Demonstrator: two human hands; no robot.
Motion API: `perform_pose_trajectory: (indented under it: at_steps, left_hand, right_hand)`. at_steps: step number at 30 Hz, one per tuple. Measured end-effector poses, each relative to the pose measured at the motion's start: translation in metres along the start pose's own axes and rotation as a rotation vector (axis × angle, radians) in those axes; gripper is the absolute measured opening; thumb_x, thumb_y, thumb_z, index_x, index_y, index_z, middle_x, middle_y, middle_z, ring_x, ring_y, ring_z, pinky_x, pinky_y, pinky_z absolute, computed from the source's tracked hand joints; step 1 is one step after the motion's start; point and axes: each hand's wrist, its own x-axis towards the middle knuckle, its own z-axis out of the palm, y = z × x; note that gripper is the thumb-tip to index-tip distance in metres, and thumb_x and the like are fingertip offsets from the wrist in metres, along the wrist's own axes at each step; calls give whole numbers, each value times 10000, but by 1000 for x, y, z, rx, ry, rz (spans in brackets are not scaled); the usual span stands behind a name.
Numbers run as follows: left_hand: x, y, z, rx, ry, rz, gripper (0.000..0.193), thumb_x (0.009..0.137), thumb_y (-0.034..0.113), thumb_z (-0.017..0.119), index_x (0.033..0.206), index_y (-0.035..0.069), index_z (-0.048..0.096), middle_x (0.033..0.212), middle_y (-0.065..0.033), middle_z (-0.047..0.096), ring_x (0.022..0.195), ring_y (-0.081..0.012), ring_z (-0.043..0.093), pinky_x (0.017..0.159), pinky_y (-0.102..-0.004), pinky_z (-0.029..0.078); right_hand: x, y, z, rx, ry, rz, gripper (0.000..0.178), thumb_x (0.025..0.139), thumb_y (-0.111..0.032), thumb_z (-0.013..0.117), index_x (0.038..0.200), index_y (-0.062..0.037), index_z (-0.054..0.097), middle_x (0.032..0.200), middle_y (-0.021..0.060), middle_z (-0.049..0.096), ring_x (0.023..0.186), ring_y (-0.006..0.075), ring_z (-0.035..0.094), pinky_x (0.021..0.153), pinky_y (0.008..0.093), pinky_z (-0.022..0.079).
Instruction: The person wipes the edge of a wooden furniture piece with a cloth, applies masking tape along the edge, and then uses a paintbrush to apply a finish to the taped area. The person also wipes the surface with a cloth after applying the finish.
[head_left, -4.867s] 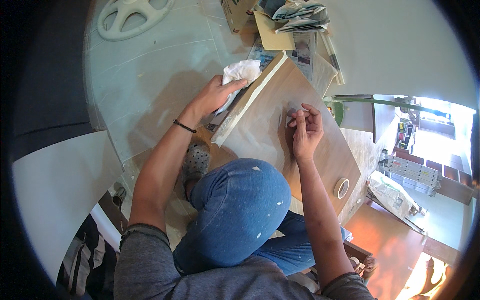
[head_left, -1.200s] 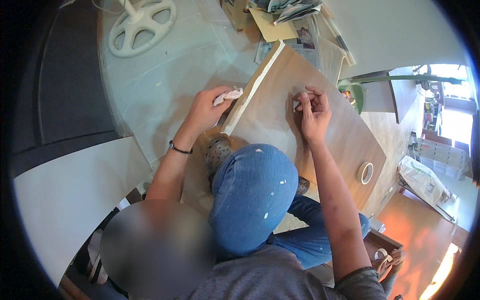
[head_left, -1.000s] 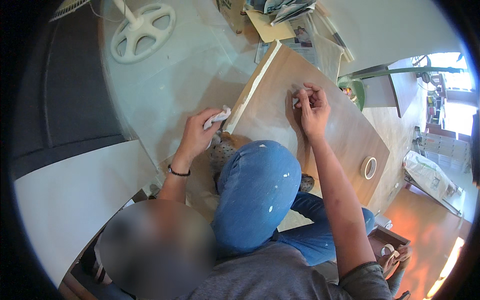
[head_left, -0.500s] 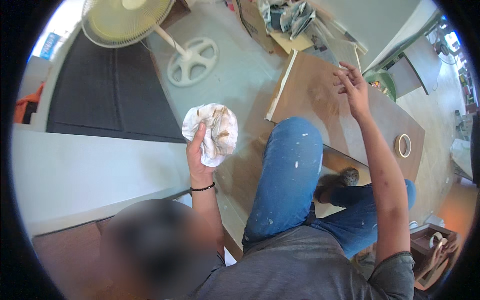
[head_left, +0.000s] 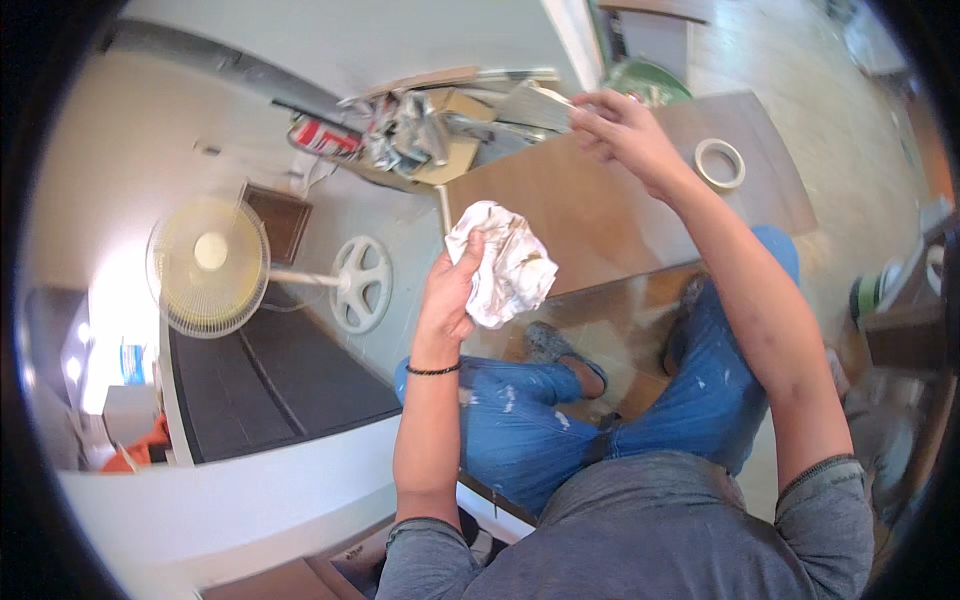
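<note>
My left hand (head_left: 446,296) grips a crumpled white cloth (head_left: 505,265) with brown stains, thumb pressed on its near side. The cloth is held up over the near left part of a flat brown board (head_left: 560,220). My right hand (head_left: 635,145) is raised above the far side of that board, its fingers loosely apart and slightly blurred. Just beyond its fingertips shows a pale flat piece (head_left: 533,107); I see no grip on it. A roll of tape (head_left: 719,186) lies on the board, right of my right hand.
A standing fan (head_left: 210,252) with a white wheel-shaped base (head_left: 362,284) is at the left, beside a dark panel (head_left: 250,400). Cardboard and crumpled wrapping (head_left: 410,130) pile up behind the board. A green basin (head_left: 648,80) sits at the back.
The view has swung left, bringing more of the fan and the pile into sight. The cloth stays in my left hand, now nearer the board. My right hand is still raised over the board.
</note>
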Motion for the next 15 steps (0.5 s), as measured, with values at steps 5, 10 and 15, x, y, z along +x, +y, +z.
perform_pose_trajectory:
  at_steps: [5, 10, 15]
  left_hand:
    - [60, -38, 44, -57, -100, -40, 381, 1082, 232, 590, 1391, 9, 590, 1310, -114, 687, 1176, -216, 671, 981, -379, 557]
    - [85, -73, 43, 717, 37, 198, 431, 1049, 185, 628, 1431, -10, 585, 1398, -157, 652, 1262, -238, 628, 1054, -369, 493]
    - [58, -103, 72, 1375, -96, 591, 624, 998, 271, 657, 1536, 22, 461, 1468, -283, 549, 1410, -460, 471, 1172, -518, 370]
  right_hand:
    - [11, -4, -4, 69, 73, -27, 443, 989, -363, 700, 1300, -53, 640, 1084, 53, 686, 891, 117, 655, 739, 260, 525]
    - [12, -1, -1, -58, 81, -49, 461, 975, -364, 716, 1291, -37, 641, 1066, 67, 692, 860, 123, 666, 724, 284, 541]
    - [13, 4, 8, -128, 107, -118, 493, 922, -368, 739, 1225, 15, 678, 1049, 138, 748, 843, 208, 723, 767, 356, 571]
